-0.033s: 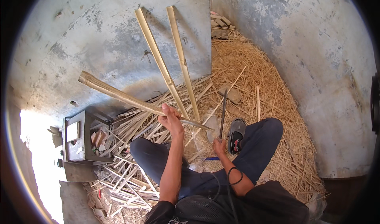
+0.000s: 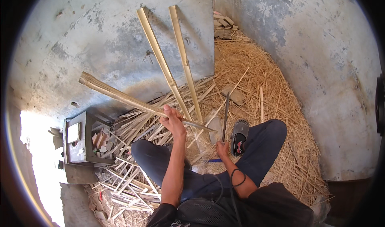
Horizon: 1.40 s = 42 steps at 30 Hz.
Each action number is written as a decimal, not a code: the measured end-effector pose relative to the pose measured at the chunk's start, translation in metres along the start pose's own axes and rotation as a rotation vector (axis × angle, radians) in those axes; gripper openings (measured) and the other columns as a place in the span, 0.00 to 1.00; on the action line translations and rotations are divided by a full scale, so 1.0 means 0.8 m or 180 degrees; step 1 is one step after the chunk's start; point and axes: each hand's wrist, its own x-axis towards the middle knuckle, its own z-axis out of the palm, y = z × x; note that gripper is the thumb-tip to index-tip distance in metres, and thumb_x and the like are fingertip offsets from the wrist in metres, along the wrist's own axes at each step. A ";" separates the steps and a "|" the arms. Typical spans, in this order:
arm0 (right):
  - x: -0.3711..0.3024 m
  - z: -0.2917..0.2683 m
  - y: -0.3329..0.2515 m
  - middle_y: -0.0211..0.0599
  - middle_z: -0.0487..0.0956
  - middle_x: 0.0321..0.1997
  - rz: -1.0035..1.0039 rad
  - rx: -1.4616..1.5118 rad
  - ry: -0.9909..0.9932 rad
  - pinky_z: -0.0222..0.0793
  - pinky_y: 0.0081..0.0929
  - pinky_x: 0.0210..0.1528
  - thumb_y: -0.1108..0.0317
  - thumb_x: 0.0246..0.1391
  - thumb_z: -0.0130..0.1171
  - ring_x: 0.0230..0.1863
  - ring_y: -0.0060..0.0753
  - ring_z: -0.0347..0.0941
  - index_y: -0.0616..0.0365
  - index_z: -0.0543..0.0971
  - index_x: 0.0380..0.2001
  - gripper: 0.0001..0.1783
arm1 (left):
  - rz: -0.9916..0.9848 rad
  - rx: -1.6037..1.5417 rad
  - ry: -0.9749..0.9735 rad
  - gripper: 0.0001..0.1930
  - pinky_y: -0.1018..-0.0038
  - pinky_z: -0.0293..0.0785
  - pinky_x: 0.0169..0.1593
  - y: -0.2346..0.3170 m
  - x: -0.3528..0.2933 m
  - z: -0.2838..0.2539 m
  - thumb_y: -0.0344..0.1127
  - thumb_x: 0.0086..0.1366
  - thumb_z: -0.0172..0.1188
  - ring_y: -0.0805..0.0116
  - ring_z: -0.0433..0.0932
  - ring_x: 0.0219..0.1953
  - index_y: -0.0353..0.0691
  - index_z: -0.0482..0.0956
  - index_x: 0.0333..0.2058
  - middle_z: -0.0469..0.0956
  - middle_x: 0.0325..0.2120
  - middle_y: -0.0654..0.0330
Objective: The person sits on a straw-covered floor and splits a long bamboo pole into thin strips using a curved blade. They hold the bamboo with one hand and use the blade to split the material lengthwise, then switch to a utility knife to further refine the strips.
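Note:
My left hand [image 2: 173, 123] is closed round a split bamboo pole [image 2: 120, 98] near its lower end. The pole slants from the upper left, by the wall, down to a thin tip between my legs. In my right hand [image 2: 222, 149], beside my right shoe, is a long, narrow dark knife [image 2: 226, 117], its blade pointing up and away from me. The blade stands apart from the pole's tip, just to its right. Two more split bamboo poles, a left one [image 2: 160, 60] and a right one [image 2: 184, 58], lean against the wall beyond my left hand.
Cut bamboo strips [image 2: 132, 187] lie piled on the left, beside a grey box-like stand [image 2: 82, 141] with broken pieces in it. Shavings [image 2: 288, 147] cover the floor to the right. A flat stone [image 2: 234, 94] and a blue object [image 2: 214, 160] lie ahead. Worn walls [image 2: 304, 46] enclose the space.

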 end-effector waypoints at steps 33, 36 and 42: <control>-0.007 -0.039 -0.140 0.56 0.83 0.31 -0.1007 -0.0683 0.0942 0.72 0.54 0.39 0.67 0.55 0.64 0.38 0.67 0.80 0.60 0.81 0.38 0.10 | 0.0811 -0.2422 -0.1250 0.23 0.74 0.59 0.25 0.195 -0.009 -0.214 0.47 0.68 0.63 0.78 0.54 0.13 0.55 0.62 0.18 0.55 0.09 0.74; 0.004 -0.059 -0.178 0.54 0.79 0.28 -0.1621 -0.0375 0.1032 0.69 0.52 0.36 0.72 0.54 0.66 0.35 0.65 0.78 0.60 0.78 0.35 0.08 | 0.0971 -0.2695 -0.1070 0.20 0.78 0.66 0.38 0.232 -0.025 -0.273 0.37 0.65 0.65 0.80 0.55 0.12 0.54 0.63 0.19 0.57 0.08 0.73; 0.011 -0.084 -0.220 0.47 0.75 0.27 -0.2953 -0.0560 0.1233 0.66 0.49 0.37 0.77 0.53 0.65 0.33 0.63 0.72 0.58 0.76 0.31 0.07 | 0.1017 -0.3535 -0.0501 0.19 0.81 0.63 0.32 0.225 -0.047 -0.369 0.25 0.57 0.65 0.80 0.56 0.12 0.49 0.61 0.21 0.59 0.09 0.70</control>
